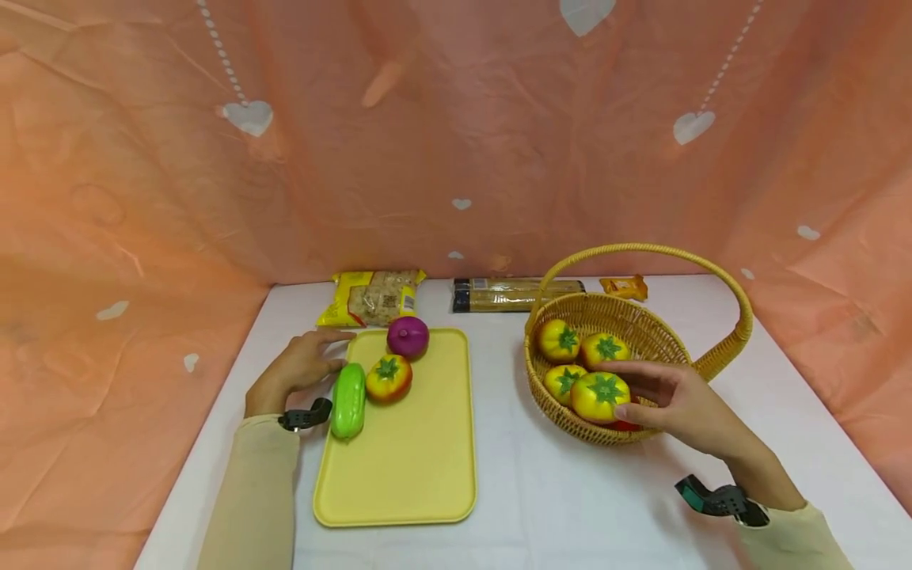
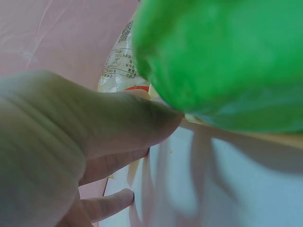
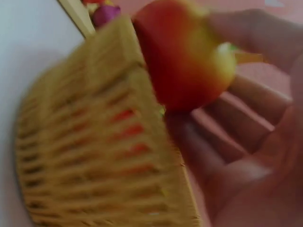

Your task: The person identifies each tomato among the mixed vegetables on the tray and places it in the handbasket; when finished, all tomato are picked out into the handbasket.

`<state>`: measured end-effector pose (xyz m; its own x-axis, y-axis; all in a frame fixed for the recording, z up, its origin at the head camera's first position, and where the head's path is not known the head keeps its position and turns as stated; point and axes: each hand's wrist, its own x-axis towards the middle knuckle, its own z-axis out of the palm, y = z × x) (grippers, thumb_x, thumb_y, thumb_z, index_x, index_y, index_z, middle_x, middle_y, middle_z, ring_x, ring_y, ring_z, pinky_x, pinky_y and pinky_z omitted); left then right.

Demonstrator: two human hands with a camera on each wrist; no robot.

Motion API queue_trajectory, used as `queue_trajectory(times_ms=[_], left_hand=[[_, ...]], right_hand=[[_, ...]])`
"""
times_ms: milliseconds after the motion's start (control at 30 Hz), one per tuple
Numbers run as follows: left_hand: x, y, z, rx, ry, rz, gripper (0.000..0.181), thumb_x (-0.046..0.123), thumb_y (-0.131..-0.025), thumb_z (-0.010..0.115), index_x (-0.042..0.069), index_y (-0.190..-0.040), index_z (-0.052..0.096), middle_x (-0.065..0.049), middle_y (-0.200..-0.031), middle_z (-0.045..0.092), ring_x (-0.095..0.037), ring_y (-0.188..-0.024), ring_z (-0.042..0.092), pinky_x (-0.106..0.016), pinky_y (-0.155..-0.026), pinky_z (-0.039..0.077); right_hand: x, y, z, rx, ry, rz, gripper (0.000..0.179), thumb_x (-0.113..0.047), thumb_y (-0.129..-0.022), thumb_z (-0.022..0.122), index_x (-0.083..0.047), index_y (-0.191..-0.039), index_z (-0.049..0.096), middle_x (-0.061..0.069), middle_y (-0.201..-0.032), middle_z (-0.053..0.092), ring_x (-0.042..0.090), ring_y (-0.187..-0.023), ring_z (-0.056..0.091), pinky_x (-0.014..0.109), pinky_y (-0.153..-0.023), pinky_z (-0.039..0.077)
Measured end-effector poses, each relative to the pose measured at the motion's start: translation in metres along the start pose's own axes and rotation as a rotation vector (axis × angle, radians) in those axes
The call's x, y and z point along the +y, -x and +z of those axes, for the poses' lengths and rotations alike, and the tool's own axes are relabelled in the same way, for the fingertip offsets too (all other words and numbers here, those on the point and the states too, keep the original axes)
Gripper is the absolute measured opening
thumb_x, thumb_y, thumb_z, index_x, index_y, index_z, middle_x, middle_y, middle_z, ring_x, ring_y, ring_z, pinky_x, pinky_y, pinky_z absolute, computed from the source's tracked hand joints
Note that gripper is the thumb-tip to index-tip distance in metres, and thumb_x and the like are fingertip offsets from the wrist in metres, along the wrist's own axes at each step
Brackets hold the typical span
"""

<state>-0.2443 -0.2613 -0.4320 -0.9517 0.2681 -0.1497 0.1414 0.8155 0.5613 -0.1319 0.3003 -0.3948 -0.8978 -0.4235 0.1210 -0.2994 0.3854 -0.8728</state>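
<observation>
My left hand [image 1: 298, 369] is at the upper left edge of a yellow tray [image 1: 406, 467], its fingers fairly straight and its thumb close beside a green cucumber [image 1: 348, 402]. A red and yellow tomato [image 1: 389, 378] and a purple onion [image 1: 408, 337] also lie on the tray. Over the right side of a wicker basket [image 1: 644, 324], my right hand [image 1: 684, 405] holds a tomato [image 3: 182, 59] between thumb and fingers, at the rim. More tomatoes [image 1: 559, 340] sit in the basket, beside and behind the held one. Something red beneath it is mostly hidden.
Behind the tray lies a bag of dry food [image 1: 378, 297]. Two dark-ended packs of noodle-like sticks [image 1: 506, 299] and a small orange packet [image 1: 624, 287] lie along the table's back edge. The basket's tall handle [image 1: 641, 248] arches above it. A pink curtain hangs behind.
</observation>
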Motion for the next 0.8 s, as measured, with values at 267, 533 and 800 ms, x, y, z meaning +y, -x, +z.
queue_trajectory(times_ms=[267,533,800], left_hand=[[0.0,-0.001,0.0,-0.004,-0.005,-0.017,0.053,0.011,-0.1,0.075,0.008,-0.153,0.065,-0.03,-0.161,0.054,-0.06,-0.151,0.042,-0.079,-0.123,0.032],[0.0,-0.001,-0.001,-0.001,0.003,-0.01,0.053,0.01,-0.1,0.075,0.007,-0.152,0.065,-0.03,-0.162,0.052,-0.06,-0.152,0.042,-0.078,-0.124,0.031],[0.002,0.001,0.0,0.007,0.01,-0.007,0.052,0.011,-0.1,0.074,0.006,-0.152,0.065,-0.03,-0.162,0.052,-0.059,-0.153,0.04,-0.077,-0.126,0.029]], right_hand=[[0.005,-0.014,0.007,0.037,0.226,0.001,0.048,-0.015,-0.095,0.087,-0.012,-0.141,0.074,0.016,-0.139,0.074,-0.004,-0.117,0.069,0.019,-0.095,0.061],[0.012,-0.038,0.028,0.1,0.489,-0.038,0.05,-0.034,-0.088,0.094,-0.021,-0.134,0.078,0.002,-0.126,0.08,0.018,-0.111,0.075,0.036,-0.093,0.064],[0.012,-0.046,0.033,0.141,0.503,0.012,0.057,-0.032,-0.089,0.093,-0.01,-0.138,0.075,0.013,-0.126,0.081,0.033,-0.113,0.078,0.053,-0.096,0.064]])
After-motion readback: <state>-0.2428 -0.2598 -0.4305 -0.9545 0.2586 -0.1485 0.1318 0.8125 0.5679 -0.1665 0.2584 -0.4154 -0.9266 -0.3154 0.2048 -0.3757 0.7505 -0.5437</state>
